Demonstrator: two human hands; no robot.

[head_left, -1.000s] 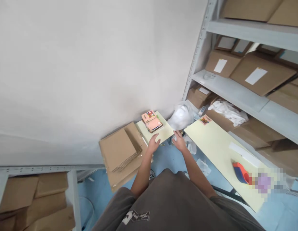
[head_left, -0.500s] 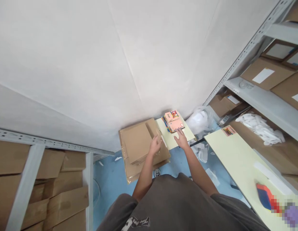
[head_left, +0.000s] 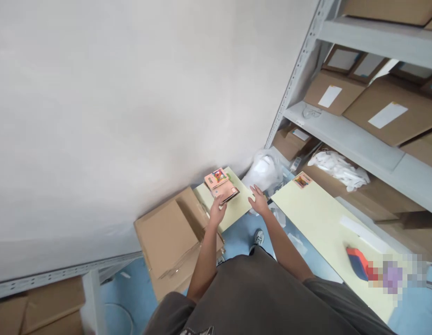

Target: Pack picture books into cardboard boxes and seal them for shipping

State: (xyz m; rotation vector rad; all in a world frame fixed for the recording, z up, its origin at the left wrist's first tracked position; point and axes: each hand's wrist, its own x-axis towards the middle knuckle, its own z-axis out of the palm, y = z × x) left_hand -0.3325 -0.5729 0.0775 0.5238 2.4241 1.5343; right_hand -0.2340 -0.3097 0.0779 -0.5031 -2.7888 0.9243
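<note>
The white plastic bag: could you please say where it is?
In the head view, the white plastic bag lies by the wall, just beyond the right hand.

You see a pink booklet (head_left: 221, 188) with a multicoloured picture, lying on a pale yellow board (head_left: 235, 209), beside the blue floor (head_left: 237, 237).

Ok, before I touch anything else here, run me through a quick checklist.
Left grip on the pink card stack: cannot tell; the left hand is at its near edge.
Stack on the pale yellow board: ok, lying on it.
The right hand free: ok, open, holding nothing.
Flattened cardboard sheets apart from the stack: ok, beside the board.
White plastic bag clear of the right hand: not ok, just behind it.
</note>
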